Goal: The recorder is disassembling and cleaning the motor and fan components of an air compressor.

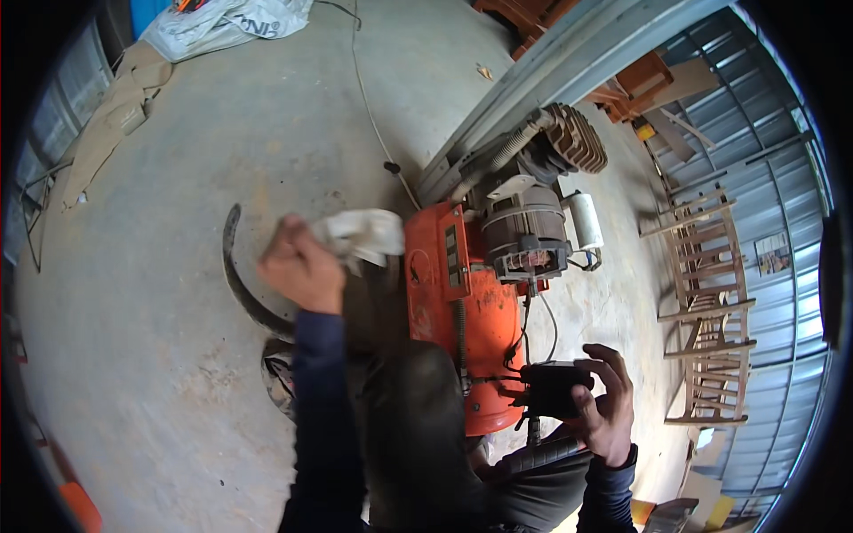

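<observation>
My left hand [302, 271] is closed on a crumpled white cloth [366, 234], a little blurred, held just left of the compressor's orange side panel. The orange air compressor [493, 311] stands in front of me, with its motor [526, 226] and finned pump head [577, 139] on top. At its near end, my right hand [609, 404] grips a black box-shaped switch housing [557, 389], thumb on the near side and fingers over the far right side. Dark cables and fittings run from the housing toward the tank.
A dark curved hose-like strip [235, 271] lies on the concrete floor at left. A metal post [533, 84] rises behind the compressor. Wooden chair frames [706, 306] lean by the corrugated wall at right. A thin cable [369, 102] crosses the floor; a white sack [231, 31] lies far left.
</observation>
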Demonstrator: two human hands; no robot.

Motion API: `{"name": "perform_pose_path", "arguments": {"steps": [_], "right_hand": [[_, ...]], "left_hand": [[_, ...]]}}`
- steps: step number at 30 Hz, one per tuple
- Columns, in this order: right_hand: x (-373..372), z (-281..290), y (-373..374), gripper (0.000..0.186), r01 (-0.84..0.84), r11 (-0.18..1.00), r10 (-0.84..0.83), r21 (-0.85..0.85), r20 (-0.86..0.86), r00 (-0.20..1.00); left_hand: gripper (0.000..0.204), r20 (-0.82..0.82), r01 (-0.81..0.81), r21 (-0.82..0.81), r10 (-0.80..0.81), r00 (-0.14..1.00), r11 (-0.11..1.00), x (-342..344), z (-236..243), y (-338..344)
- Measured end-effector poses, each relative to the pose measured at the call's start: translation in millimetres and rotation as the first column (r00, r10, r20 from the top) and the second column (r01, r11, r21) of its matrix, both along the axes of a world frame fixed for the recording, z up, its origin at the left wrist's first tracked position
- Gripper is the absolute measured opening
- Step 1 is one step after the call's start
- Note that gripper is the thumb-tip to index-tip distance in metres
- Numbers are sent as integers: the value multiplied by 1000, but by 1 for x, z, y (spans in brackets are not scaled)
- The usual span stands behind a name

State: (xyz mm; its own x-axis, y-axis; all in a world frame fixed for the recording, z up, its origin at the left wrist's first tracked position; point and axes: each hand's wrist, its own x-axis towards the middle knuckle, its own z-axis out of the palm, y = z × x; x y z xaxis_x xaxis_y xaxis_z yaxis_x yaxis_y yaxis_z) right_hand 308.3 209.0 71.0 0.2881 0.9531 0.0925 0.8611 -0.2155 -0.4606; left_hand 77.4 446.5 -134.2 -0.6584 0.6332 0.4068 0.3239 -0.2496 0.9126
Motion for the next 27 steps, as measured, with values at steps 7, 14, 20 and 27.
{"name": "perform_pose_path", "arguments": {"steps": [7,14,20,27], "right_hand": [[3,-13,4,62,-100,992,99,-79,-13,995],[8,-12,2,60,-44,999,43,-29,-35,998],[8,4,18,53,-108,987,114,-120,51,992],[14,15,58,43,-101,946,132,-310,81,988]], "left_hand": [[28,-461,-45,175,122,879,983,-47,-179,62],[21,-646,247,-337,-414,642,909,-17,-244,-40],[30,-651,144,-358,-357,670,923,-85,-270,-43],[57,-781,-280,-490,-273,562,826,-198,-377,-27]]}}
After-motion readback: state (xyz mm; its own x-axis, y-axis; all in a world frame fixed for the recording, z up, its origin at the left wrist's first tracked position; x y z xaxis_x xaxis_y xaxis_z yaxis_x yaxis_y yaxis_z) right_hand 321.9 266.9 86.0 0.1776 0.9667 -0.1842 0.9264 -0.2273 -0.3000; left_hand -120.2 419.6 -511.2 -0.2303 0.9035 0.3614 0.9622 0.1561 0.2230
